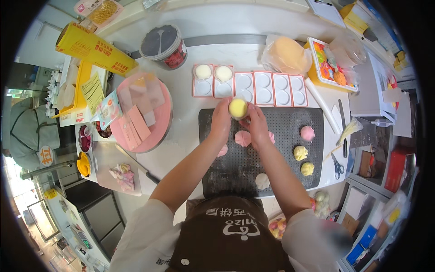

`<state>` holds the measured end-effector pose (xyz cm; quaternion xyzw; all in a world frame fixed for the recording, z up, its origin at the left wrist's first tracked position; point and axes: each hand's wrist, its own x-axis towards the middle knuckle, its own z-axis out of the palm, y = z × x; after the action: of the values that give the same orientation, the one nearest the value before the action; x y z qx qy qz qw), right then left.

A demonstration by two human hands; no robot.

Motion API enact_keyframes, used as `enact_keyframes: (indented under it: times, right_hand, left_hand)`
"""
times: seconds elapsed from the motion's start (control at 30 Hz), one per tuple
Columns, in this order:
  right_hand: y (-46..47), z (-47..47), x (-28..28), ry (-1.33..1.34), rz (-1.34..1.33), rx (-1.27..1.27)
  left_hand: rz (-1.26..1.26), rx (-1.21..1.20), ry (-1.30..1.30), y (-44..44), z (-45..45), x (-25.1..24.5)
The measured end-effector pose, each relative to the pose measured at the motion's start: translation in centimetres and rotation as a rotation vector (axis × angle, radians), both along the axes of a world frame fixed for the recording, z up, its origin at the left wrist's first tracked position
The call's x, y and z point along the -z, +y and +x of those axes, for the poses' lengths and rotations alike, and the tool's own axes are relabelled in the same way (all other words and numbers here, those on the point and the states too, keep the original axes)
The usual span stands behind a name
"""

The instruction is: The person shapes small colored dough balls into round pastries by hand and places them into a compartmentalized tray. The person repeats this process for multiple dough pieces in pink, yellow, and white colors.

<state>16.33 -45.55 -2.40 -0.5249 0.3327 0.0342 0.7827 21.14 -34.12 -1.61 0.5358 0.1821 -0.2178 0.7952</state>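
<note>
Between my left hand [221, 122] and my right hand [257, 126] is a smooth yellow dough ball [238, 108], seemingly in a thin clear cup. Both hands hold it by its sides, above the far edge of a black perforated mat [234, 170]. Beyond it stands a row of white, red-edged trays [244, 85] with two round wells each. A white ball [203, 72] and another white ball [223, 73] fill the far wells of the two leftmost trays. Gathered pink dough [243, 138], yellow dough [300, 153] and white dough [262, 181] lie on the mat, some partly behind my arms.
Left are a pink round stand [163, 112] with packaging, a knife [139, 165] and a cutting board [102, 170]. A lidded bucket [163, 46] stands at the back. Right are a white rolling pin [323, 105], scissors [337, 167], a piping bag [350, 131] and a yellow bin [331, 81].
</note>
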Motion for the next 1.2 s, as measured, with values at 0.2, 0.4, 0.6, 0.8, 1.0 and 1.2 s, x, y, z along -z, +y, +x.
enact_keyframes:
  times: [0.2,0.4,0.6,0.8,1.0,1.2]
  right_hand:
    - [0.0,7.4,3.6,0.032,0.012,-0.088]
    - [1.0,9.5,4.6,0.044,-0.069,-0.133]
    - [0.4,8.7,3.4,0.033,-0.084,-0.102]
    - [1.7,1.6,-1.2,-0.085,-0.122,-0.104]
    - [6.7,-11.5,-3.0,-0.163,0.041,-0.442]
    - [11.0,-18.8,-1.7,-0.088,0.0,-0.74]
  left_hand:
    - [0.092,-0.077,-0.001,0.0,6.0,3.8]
    - [0.06,-0.036,0.111,1.5,8.9,4.8]
    - [0.245,0.081,-0.049,2.6,8.6,3.9]
    - [0.407,0.147,-0.332,10.2,1.6,1.7]
    - [1.101,0.463,-0.492,21.0,-12.1,-0.5]
    - [1.437,0.531,-0.701,23.7,-19.7,2.4]
